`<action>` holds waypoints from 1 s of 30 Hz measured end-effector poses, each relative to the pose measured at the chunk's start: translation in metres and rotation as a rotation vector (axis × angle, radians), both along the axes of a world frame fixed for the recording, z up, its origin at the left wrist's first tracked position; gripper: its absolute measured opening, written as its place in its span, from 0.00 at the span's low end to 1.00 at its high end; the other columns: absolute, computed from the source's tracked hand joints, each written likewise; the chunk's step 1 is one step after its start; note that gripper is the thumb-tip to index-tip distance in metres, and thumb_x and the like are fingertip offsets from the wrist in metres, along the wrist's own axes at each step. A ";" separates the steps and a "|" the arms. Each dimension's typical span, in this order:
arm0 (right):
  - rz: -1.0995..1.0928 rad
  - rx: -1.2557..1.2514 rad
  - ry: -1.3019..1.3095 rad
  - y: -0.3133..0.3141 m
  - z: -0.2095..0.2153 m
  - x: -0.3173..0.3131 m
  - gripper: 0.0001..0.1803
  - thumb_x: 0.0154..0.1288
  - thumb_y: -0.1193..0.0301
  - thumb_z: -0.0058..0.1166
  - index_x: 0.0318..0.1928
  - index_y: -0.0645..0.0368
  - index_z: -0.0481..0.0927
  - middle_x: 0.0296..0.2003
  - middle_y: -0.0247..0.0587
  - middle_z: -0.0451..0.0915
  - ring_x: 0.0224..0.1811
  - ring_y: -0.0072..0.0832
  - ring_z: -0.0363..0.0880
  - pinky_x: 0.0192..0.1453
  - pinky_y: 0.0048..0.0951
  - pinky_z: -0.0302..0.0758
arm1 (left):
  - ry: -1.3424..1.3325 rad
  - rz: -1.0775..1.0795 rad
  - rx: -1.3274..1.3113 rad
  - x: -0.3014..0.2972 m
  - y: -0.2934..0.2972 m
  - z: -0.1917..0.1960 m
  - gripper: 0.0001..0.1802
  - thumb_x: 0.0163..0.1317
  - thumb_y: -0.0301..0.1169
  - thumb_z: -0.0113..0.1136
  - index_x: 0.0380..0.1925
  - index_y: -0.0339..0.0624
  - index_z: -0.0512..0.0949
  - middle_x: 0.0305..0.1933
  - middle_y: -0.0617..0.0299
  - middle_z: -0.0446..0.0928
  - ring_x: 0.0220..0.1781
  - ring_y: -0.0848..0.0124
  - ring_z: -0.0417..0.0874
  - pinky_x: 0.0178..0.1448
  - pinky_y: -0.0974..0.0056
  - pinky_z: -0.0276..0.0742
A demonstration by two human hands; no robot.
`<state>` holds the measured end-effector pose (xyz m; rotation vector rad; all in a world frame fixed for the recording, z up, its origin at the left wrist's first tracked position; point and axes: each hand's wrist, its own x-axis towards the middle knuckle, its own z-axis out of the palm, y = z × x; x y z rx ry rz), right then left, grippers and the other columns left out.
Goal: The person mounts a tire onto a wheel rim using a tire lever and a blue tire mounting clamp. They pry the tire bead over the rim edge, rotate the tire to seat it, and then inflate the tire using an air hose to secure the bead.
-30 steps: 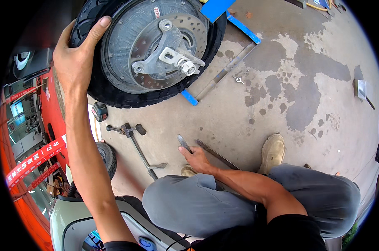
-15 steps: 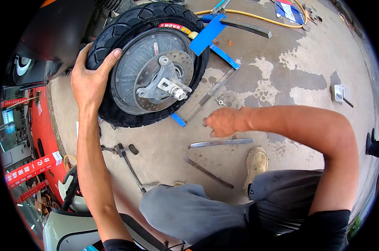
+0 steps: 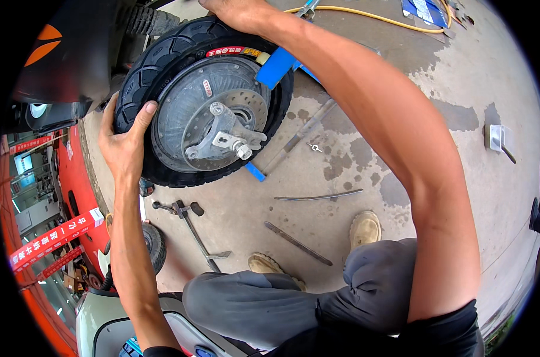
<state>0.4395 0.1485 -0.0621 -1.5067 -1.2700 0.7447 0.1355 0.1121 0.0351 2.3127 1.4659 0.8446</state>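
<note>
A scooter wheel (image 3: 178, 134) with a black tyre, grey hub and drilled brake disc leans at the upper left. My left hand (image 3: 124, 140) grips the tyre's left side, thumb on the sidewall and fingers behind the tread. My right hand (image 3: 237, 13) is at the far top of the tyre, partly cut off by the view's edge, its fingers mostly hidden. A blue metal stand (image 3: 276, 66) is by the wheel's right side. Two tyre levers, an upper one (image 3: 319, 197) and a lower one (image 3: 298, 243), lie apart on the floor.
A metal tool with a long bar (image 3: 194, 232) lies left of the levers. A small metal part (image 3: 314, 147) and a clear plastic box (image 3: 497, 138) are to the right. A yellow hose (image 3: 371, 19) curves along the back. A scooter (image 3: 97, 315) stands at lower left.
My right hand has gone from low over the floor up to the tyre's far top. The wheel has shifted slightly left. The upper tyre lever now shows a thinner side.
</note>
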 end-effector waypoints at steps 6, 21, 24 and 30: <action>-0.012 -0.022 -0.030 0.005 0.003 -0.008 0.37 0.78 0.48 0.43 0.46 0.79 0.85 0.52 0.79 0.82 0.62 0.65 0.81 0.69 0.52 0.74 | -0.045 -0.012 -0.001 -0.002 -0.004 -0.003 0.48 0.55 0.43 0.87 0.66 0.19 0.75 0.62 0.40 0.83 0.64 0.59 0.83 0.73 0.59 0.74; 0.042 -0.148 -0.175 0.001 0.022 -0.009 0.30 0.79 0.53 0.44 0.50 0.73 0.85 0.49 0.74 0.84 0.55 0.66 0.83 0.63 0.53 0.78 | -0.067 0.048 -0.058 -0.008 -0.005 -0.012 0.49 0.55 0.43 0.87 0.66 0.19 0.74 0.61 0.40 0.82 0.63 0.58 0.83 0.72 0.58 0.75; 0.024 -0.112 -0.209 0.013 0.003 -0.011 0.35 0.76 0.48 0.39 0.44 0.67 0.89 0.46 0.68 0.87 0.53 0.64 0.85 0.64 0.56 0.77 | -0.059 0.045 -0.082 -0.006 0.001 -0.003 0.48 0.54 0.45 0.87 0.66 0.22 0.75 0.60 0.41 0.83 0.62 0.58 0.84 0.71 0.58 0.75; 0.041 -0.132 -0.038 0.000 0.004 -0.010 0.40 0.78 0.40 0.42 0.46 0.70 0.88 0.46 0.70 0.86 0.53 0.63 0.83 0.65 0.47 0.75 | 0.083 0.038 -0.258 -0.003 0.010 0.018 0.51 0.53 0.53 0.85 0.64 0.22 0.76 0.57 0.38 0.85 0.59 0.55 0.87 0.68 0.57 0.79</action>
